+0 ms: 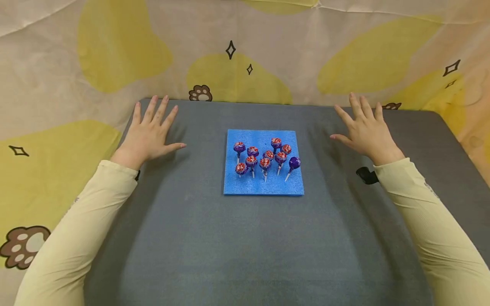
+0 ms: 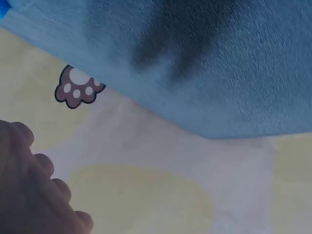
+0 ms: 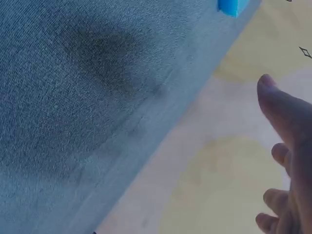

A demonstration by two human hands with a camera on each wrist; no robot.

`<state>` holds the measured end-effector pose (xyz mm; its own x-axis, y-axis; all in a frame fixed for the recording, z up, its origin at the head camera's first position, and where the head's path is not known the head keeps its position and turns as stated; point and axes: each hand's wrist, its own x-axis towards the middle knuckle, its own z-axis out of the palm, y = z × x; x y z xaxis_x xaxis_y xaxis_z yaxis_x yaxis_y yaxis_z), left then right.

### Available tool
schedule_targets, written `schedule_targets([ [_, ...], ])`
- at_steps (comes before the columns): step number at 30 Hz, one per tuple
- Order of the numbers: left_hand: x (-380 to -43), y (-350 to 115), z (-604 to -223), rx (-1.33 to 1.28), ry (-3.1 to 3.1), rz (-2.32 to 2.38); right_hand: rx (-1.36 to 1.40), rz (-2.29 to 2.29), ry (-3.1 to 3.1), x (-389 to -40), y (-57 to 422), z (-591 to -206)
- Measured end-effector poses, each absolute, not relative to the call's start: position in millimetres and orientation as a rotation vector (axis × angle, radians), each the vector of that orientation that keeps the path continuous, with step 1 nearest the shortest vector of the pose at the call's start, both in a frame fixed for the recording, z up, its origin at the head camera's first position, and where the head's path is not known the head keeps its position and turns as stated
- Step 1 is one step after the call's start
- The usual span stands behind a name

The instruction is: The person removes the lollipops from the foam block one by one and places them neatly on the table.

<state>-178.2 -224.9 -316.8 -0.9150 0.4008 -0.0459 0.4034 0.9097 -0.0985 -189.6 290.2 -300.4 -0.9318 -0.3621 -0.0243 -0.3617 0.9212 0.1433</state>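
Several lollipops (image 1: 264, 163) in purple and red wrappers stand on white sticks in a square blue foam board (image 1: 264, 187), most of them upright. One plain purple lollipop (image 1: 294, 162) at the board's right side tilts on its stick. My left hand (image 1: 147, 134) hovers over the table to the left of the board, fingers spread and holding nothing. On the other side, my right hand (image 1: 365, 129) is likewise spread above the table, apart from the board. The wrist views show fingers of the left hand (image 2: 29, 190) and the right hand (image 3: 292, 146), touching nothing.
The board lies on a dark grey table (image 1: 245, 246). Behind and to the left hangs a cream cloth (image 1: 268, 25) with yellow patches and paw prints, close to the table's far edge. A black wrist strap piece (image 1: 367, 175) sticks out at the right cuff.
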Motion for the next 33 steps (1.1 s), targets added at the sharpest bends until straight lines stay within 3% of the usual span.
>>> schedule_targets([
  [7, -164.5, -207.9, -323.5, 0.588, 2.903, 0.037, 0.559, 0.477, -3.008, -173.4, 281.7, -301.1],
  [17, -134.5, -141.3, -339.0, 0.633, 2.802, 0.229, 0.614, 1.310, -2.759, -137.2, 247.0, -322.0],
  [33, -122.4, -103.4, -367.2, 0.670, 2.700, 0.397, 0.692, 1.981, -2.743, -141.9, 237.7, -354.7],
])
